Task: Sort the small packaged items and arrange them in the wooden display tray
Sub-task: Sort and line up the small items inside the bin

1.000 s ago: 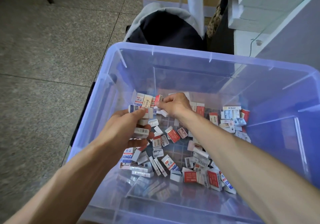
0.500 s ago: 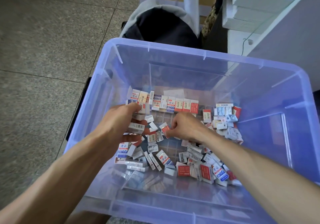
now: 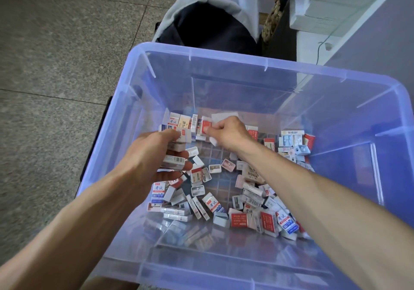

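Translucent bin [image 3: 331, 72] is holding loose boxes [image 3: 239, 218] across its floor. Left hand [image 3: 152, 155] is gripping several boxes; right hand [image 3: 228, 133] is pinching a red box [image 3: 205, 126] near the far-left corner. Right forearm is hiding some boxes; no wooden tray is identifiable.

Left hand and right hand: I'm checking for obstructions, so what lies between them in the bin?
Head view: between the left hand and right hand stand small red-and-white packaged boxes.

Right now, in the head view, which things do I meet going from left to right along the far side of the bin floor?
Left hand gripping small packs → right hand pinching a red-and-white small box → cluster of pale blue-white small packs → right wall of the translucent blue plastic bin.
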